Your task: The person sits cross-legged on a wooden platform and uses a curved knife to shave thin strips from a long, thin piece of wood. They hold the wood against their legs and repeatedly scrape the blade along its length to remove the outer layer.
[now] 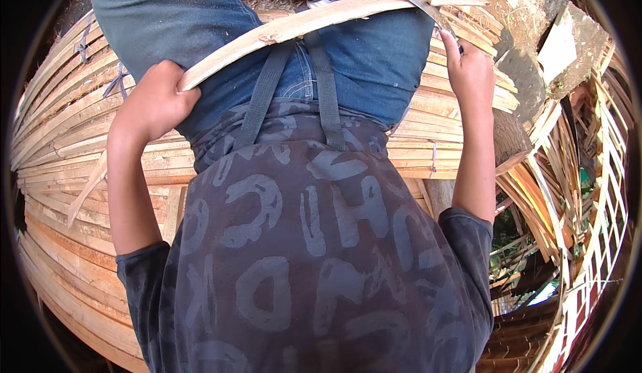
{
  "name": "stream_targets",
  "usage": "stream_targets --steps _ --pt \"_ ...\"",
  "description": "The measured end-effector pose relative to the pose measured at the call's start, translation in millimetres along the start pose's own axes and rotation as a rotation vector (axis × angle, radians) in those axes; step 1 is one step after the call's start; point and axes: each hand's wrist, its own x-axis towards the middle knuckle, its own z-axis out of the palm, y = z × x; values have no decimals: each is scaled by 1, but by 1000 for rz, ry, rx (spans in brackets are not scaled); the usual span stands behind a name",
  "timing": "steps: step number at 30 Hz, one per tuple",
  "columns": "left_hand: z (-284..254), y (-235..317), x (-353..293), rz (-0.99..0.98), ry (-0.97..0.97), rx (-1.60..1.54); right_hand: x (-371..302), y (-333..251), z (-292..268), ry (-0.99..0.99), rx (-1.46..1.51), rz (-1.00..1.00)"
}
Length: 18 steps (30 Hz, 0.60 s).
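A long pale strip of split wood or bamboo (287, 29) lies across my lap, slanting up from left to right, with a knot near its middle. My left hand (158, 99) is closed round its left part, and a thin tail end shows beyond my forearm. In my right hand (471, 72) is a knife (428, 9), its handle mostly hidden by the fingers. The thumb lies along the tool toward the blade. The metal blade meets the strip close to its far right end.
Bundles of similar strips (73, 132), tied with thin cords, spread under and around my legs. A log end (511, 139) lies beside my right forearm. Stones (528, 32) are at the far right, with a woven lattice (602, 226) at the right edge.
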Motion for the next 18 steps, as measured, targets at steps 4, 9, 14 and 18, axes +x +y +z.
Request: stream_targets --steps 4,9,14,18 --pt "-11 3 5 -92 -116 1 -13 -23 6 35 37 -46" --pt "-4 -1 -5 -21 -6 -9 -28 -63 2 -52 94 -154" --pt "-12 3 1 -36 -39 -6 4 -5 4 36 6 17" --pt "-6 -1 -4 -9 3 -20 -36 -64 8 7 68 -262"
